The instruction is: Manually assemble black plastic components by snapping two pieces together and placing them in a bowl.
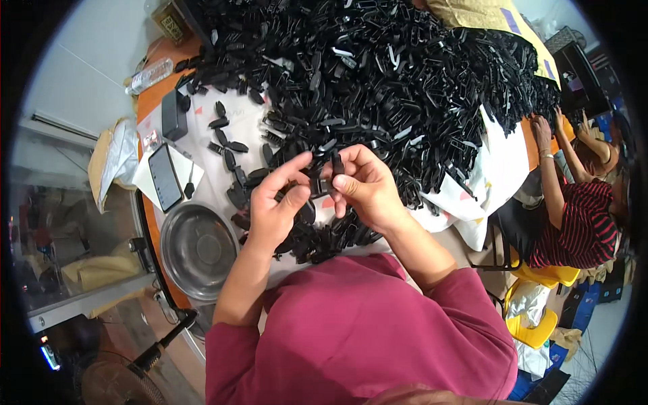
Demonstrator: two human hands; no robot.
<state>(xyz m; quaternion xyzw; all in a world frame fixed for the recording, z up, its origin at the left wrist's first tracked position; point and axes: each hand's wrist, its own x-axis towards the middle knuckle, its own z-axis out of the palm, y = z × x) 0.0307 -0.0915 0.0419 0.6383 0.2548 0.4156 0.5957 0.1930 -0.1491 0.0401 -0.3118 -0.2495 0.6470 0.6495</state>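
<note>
My right hand [370, 187] pinches a small black plastic piece [337, 163] between thumb and fingers, above the near edge of the pile. The lower part of the piece points toward my left hand [275, 201]. That hand is curved, with thumb and forefinger apart and their tips close beside the piece; I see no firm grip there. The exact kind of the piece is too small to make out. Beyond both hands spreads a large heap of similar black plastic pieces [378, 88]. More black pieces [331, 237] lie below my hands, close to my body.
At left stand a metal bowl [198, 251], a phone [165, 177], a dark box [173, 115] and a clear bottle [150, 76]. Loose black pieces [230, 159] lie on the white sheet [202, 150]. A yellow sack [482, 17] is at the back. A person in a striped shirt [574, 226] sits at right.
</note>
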